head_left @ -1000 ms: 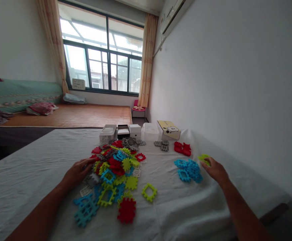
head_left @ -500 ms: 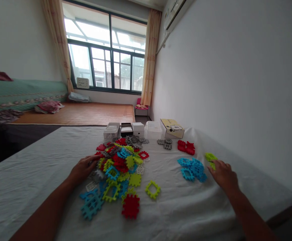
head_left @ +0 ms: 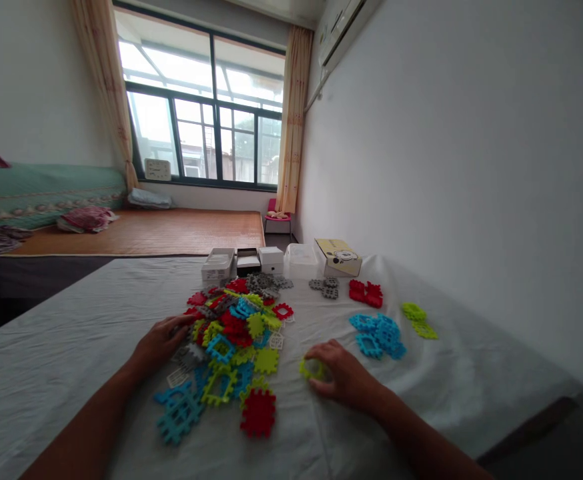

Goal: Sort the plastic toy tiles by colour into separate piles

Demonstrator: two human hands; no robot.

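Note:
A mixed pile of flat plastic interlocking tiles (head_left: 231, 333), red, blue, lime and grey, lies on a white sheet (head_left: 71, 347). My left hand (head_left: 159, 343) rests on the pile's left edge with fingers curled among grey tiles. My right hand (head_left: 339, 377) covers a lime square-frame tile (head_left: 309, 369) just right of the pile, fingers closing round it. Sorted groups lie to the right: blue tiles (head_left: 379, 335), lime tiles (head_left: 418, 320), red tiles (head_left: 365, 293) and grey tiles (head_left: 324, 287).
Small white boxes (head_left: 217, 265), a clear container (head_left: 299, 261) and a yellow carton (head_left: 340, 257) stand at the sheet's far edge. A white wall (head_left: 446, 167) runs along the right. A wooden platform (head_left: 136, 230) and a window (head_left: 201, 120) lie beyond.
My right hand has left the lime tiles at the far right and swung left onto the lime frame tile beside the pile. The left hand has stayed on the pile.

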